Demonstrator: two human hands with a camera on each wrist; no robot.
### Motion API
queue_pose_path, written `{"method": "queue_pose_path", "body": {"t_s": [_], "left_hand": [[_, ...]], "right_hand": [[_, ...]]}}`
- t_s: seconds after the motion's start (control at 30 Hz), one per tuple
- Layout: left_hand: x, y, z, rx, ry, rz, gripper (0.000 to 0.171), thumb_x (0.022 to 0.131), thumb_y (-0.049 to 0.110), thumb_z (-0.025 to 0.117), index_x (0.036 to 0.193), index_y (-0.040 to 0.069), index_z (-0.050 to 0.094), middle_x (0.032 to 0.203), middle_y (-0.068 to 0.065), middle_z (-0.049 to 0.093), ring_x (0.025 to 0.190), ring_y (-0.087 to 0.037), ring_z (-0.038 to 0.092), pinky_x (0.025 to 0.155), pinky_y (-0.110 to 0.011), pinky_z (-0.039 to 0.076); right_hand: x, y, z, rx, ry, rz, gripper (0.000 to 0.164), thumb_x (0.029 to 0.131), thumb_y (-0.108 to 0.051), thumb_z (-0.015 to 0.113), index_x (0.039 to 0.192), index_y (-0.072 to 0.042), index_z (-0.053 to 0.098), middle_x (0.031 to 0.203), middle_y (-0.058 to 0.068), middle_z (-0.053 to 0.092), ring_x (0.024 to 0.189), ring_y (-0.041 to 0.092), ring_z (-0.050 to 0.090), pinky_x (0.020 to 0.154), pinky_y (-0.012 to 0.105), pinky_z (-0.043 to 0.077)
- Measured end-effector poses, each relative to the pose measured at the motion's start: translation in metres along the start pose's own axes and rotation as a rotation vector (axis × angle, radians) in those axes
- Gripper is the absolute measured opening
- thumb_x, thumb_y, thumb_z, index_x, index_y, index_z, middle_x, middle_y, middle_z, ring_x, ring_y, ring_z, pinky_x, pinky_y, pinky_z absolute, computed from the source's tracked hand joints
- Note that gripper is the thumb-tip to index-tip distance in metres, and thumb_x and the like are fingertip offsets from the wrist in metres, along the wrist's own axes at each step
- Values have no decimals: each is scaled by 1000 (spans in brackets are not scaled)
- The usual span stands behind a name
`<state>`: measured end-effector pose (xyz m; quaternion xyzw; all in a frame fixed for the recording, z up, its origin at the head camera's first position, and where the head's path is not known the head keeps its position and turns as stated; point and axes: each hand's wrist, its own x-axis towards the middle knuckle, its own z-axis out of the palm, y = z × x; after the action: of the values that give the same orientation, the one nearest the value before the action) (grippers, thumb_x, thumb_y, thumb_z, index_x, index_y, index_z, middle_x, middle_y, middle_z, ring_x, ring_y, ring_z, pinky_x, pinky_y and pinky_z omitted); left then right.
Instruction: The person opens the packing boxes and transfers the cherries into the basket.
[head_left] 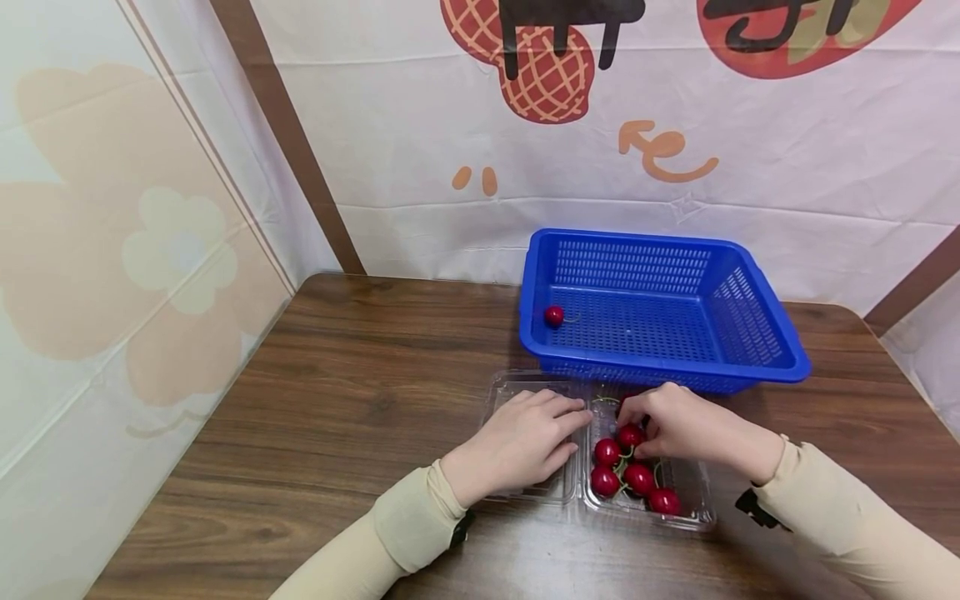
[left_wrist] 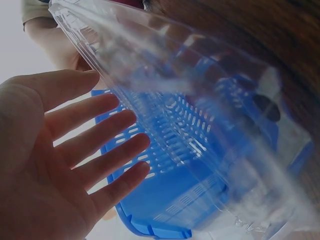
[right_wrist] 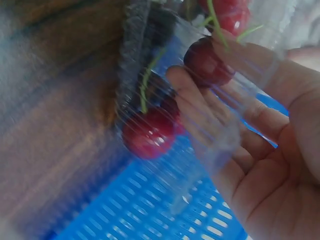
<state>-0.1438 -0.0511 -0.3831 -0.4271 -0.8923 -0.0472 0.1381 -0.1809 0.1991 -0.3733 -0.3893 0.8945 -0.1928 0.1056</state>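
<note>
A clear plastic clamshell box lies opened out, its lid (head_left: 551,492) on the left and its base (head_left: 693,512) on the right. Several red cherries (head_left: 639,480) with green stems sit in the base. My right hand (head_left: 678,425) reaches down into it, thumb and forefinger pinching one dark red cherry (right_wrist: 207,62). Another cherry (right_wrist: 150,132) lies beside those fingertips in the right wrist view. Fingers spread and nearly straight, my left hand (head_left: 525,437) is over the lid, its fingertips by the hinge side. The left wrist view shows the palm (left_wrist: 45,165) beside the clear plastic.
Right behind the box stands a blue perforated plastic basket (head_left: 675,367), with a single cherry (head_left: 554,316) at its left inside. Both are on a brown wood-grain table (head_left: 315,433). A printed white cloth (head_left: 397,142) hangs along the table's back edge.
</note>
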Motion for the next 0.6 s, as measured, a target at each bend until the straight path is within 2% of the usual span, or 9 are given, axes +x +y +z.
{"method": "queue_pose_path", "body": {"t_s": [0.3,0.6], "left_hand": [[0,0,0,-2,-5,-5,37,90,31,60,125,19,62,127,2,61,116,-16,56,94,-33,47],[0,0,-1,-3,-13,-8,37,90,31,60,125,19,62,127,2,61,116,-15,56,94,-33,47]], "right_hand": [[-2,-8,-17,-14,12,16,27,70,-8,80,95,-7,68,83,-3,69,62,-3,58,54,16,50],[-8,-19,-36,-36,52,-12,29,69,-6,80,96,-9,69,88,1,71,66,-1,62,56,15,50]]}}
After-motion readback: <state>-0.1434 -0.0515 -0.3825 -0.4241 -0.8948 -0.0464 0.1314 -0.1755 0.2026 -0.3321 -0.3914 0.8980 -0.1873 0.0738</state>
